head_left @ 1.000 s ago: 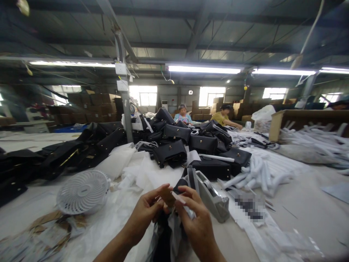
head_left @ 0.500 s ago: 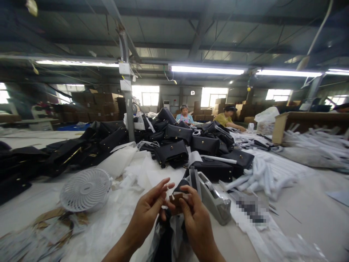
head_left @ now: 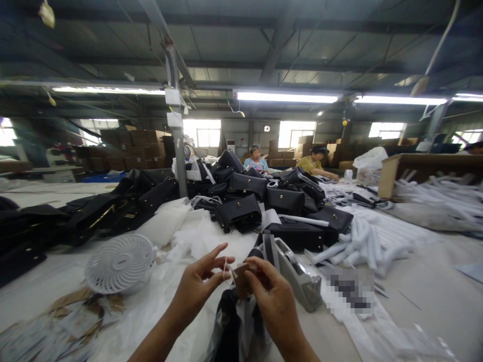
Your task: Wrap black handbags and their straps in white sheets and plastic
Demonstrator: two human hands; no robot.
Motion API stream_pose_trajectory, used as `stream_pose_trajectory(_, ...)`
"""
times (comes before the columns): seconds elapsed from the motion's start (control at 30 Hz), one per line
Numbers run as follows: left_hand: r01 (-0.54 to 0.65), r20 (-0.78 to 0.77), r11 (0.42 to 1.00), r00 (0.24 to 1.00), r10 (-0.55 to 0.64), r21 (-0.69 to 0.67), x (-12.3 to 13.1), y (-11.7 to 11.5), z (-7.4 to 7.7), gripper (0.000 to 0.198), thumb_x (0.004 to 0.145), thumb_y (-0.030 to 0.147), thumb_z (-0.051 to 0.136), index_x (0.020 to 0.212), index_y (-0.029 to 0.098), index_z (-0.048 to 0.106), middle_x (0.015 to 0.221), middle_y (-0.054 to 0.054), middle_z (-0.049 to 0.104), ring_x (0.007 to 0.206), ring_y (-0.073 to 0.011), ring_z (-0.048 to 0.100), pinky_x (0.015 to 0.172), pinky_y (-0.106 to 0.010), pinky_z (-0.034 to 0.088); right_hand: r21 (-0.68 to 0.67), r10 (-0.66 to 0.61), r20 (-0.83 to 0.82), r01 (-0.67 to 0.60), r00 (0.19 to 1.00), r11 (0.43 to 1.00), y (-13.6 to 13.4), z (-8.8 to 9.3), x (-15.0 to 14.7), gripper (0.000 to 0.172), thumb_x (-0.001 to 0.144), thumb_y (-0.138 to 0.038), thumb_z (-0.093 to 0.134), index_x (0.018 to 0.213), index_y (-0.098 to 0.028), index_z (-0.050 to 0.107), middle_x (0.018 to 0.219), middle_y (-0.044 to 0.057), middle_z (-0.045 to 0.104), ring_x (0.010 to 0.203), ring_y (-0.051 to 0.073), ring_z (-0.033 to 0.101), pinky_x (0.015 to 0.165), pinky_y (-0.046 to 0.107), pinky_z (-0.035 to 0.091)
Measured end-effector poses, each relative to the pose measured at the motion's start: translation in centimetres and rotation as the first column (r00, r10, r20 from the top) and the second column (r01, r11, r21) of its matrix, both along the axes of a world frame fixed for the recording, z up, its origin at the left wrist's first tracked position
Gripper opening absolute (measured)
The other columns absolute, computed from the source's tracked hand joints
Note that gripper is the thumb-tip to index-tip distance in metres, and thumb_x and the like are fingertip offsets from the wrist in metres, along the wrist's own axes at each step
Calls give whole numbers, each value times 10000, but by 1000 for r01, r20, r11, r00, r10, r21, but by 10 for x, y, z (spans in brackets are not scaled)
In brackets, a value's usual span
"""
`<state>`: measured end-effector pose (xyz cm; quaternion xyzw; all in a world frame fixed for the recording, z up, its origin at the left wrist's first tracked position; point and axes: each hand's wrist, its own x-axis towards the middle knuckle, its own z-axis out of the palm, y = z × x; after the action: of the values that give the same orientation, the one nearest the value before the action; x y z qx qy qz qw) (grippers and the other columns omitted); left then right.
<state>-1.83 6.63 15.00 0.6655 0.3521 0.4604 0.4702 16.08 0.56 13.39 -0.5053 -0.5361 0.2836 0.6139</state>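
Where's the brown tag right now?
Head view, lower middle: the brown tag is pinched in the right hand, left of the grey tape dispenser.

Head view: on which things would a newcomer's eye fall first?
Probably first on the heap of black bags, across the middle of the table. Then on the small brown card, front centre, in the grip of the right hand, with white string at the left hand. The white fan stands out at left.

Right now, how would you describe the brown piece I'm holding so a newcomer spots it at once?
Find the heap of black bags mid-picture, then the right hand below it. It pinches the small brown piece, its colour unlike the grey tape dispenser to the right.
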Motion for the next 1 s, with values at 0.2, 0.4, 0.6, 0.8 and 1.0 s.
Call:
stream_pose_trajectory(0.2,151,-45,989,988,-151,-9,4,-5,4,682,792,225,745,1431,294,517,1239,-64,724,1150,-251,659,964,-361,535,-26,118,41,-117,992,993,-1,13,-4,482,838,-248,653,1318,-221,625,952,41,765,875,218,729,848,319,560)
stream_pose_trajectory(0.4,340,-546,783,838,-2,520,5,-7,23,825,757,-48,565,1467,357,454,1099,-3,732,976,-199,631,877,-333,551,-101,376,-194,-399,906,911,5,25,1,574,834,-298,715,1380,-201,568,779,-7,712,747,182,677,778,315,522)
stream_pose_trajectory(0.6,291,-534,530,750,390,796,12,-11,0,793,942,27,440,1594,314,93,1274,-50,693,982,-213,656,884,-341,573,-52,385,-605,-518,696,854,4,22,-2,659,789,-490,804,1318,-157,596,853,24,721,784,163,666,804,289,470)
stream_pose_trajectory(0.8,142,-407,517,797,446,844,15,-16,-17,612,1028,183,380,1580,347,172,1296,-54,693,1058,-185,709,893,-290,570,-61,239,-767,-438,596,897,5,20,-9,695,621,-384,938,1195,-117,651,841,46,742,758,145,663,752,249,465)
stream_pose_trajectory(1.0,-168,-351,790,827,438,589,-3,-24,-8,576,889,413,638,1441,379,477,980,43,781,812,-157,766,704,-208,590,-110,70,-783,-249,618,962,5,9,-7,647,634,-341,918,1196,-161,652,941,48,751,843,163,679,833,272,507)
